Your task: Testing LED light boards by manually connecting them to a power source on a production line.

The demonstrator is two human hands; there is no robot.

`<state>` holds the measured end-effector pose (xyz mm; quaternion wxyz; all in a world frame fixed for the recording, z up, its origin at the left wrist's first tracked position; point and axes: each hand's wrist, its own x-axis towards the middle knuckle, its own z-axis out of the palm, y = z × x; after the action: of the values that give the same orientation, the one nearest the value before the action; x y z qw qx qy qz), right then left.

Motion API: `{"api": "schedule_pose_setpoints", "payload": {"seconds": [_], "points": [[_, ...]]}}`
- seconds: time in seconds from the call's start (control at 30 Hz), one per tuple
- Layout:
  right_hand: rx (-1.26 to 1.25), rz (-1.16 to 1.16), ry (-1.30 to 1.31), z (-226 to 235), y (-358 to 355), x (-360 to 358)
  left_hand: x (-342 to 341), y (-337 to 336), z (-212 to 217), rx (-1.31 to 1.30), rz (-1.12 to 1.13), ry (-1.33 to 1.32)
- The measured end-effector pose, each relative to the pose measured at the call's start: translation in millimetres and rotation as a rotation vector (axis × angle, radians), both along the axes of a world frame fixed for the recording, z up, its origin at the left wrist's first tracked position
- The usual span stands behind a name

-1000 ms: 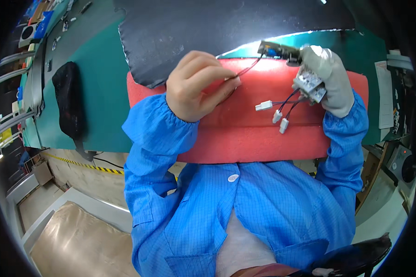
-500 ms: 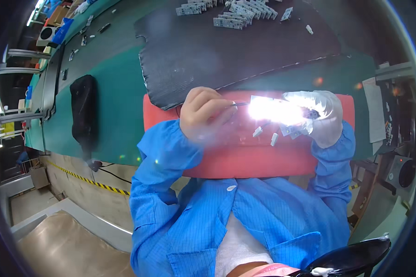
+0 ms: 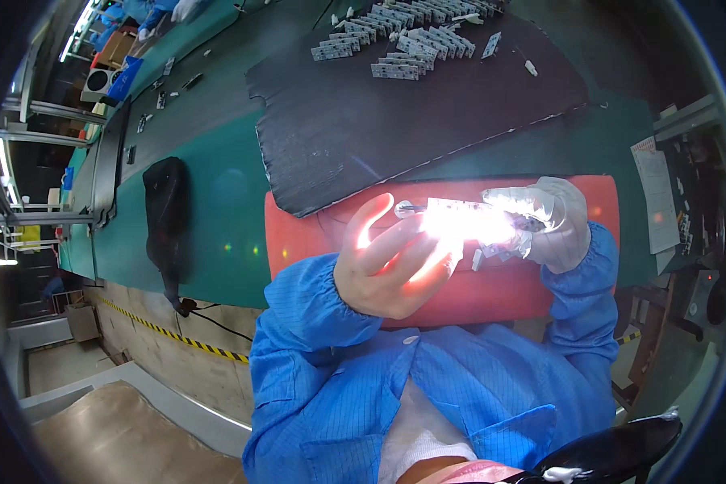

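My right hand (image 3: pixel 558 222), in a white glove, is closed on a brightly lit LED circuit board (image 3: pixel 448 206) above a red padded block. Glare hides most of the board's surface. At its left end is a small dark, thin piece with a whitish tip (image 3: pixel 404 209), too small to identify. My bare left hand (image 3: pixel 391 266) is open just below and left of the board, fingers spread and glowing red in the light; whether a fingertip touches the board is hidden by glare. A small white connector (image 3: pixel 477 260) hangs below, beside pale pieces (image 3: pixel 515 244) near the gloved fingers.
The red padded block (image 3: pixel 286 242) lies before me. Behind it, a black mat (image 3: pixel 331 153) bears several upright circuit boards (image 3: pixel 411 52) in rows. A black cloth-like bundle (image 3: pixel 164 218) rests left on the green table (image 3: pixel 226 242). Paper sheets (image 3: pixel 655 194) are at right.
My left hand has let go of the thin dark piece at the board's left end, dropped lower and spread its fingers. My right hand still holds the lit board. The view has shifted slightly.
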<state>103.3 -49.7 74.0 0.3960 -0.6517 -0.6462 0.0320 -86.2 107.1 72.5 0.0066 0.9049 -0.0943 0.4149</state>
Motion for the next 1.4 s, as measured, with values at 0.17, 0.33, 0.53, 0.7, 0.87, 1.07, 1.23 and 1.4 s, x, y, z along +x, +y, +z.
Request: {"api": "schedule_pose_setpoints", "payload": {"seconds": [0.17, 0.33, 0.53, 0.7, 0.87, 1.07, 1.23, 1.4], "points": [[0.008, -0.043, 0.004, -1.2, 0.6, -1.5, 2.9, 0.7, -1.5, -0.010, 0.035, 0.025], [0.040, -0.055, -0.104, -2.3, 2.1, 0.2, 6.1, 4.6, -0.8, -0.004, 0.039, 0.046], [-0.081, -0.016, 0.041, 7.2, 2.3, -3.2, 4.4, 4.5, -1.2, 0.023, 0.041, 0.038], [-0.003, -0.059, 0.055, -4.0, -2.9, -3.9, 4.0, 4.8, -1.8, -0.033, 0.006, 0.045], [-0.041, 0.003, 0.123, 5.1, 2.0, -5.3, 2.0, 3.9, 2.1, -0.037, 0.001, 0.019], [-0.037, 0.011, 0.141, 7.5, 5.8, -5.4, -3.2, 8.1, -13.3, -0.061, -0.075, -0.226], [-0.018, -0.091, 0.003, -15.8, -6.7, 1.5, -0.8, 6.9, -19.8, -0.089, -0.134, -0.420], [-0.137, -0.067, 0.389, -2.2, -0.3, -4.5, -3.9, 10.3, -23.2, -0.111, -0.155, -0.371]]}}
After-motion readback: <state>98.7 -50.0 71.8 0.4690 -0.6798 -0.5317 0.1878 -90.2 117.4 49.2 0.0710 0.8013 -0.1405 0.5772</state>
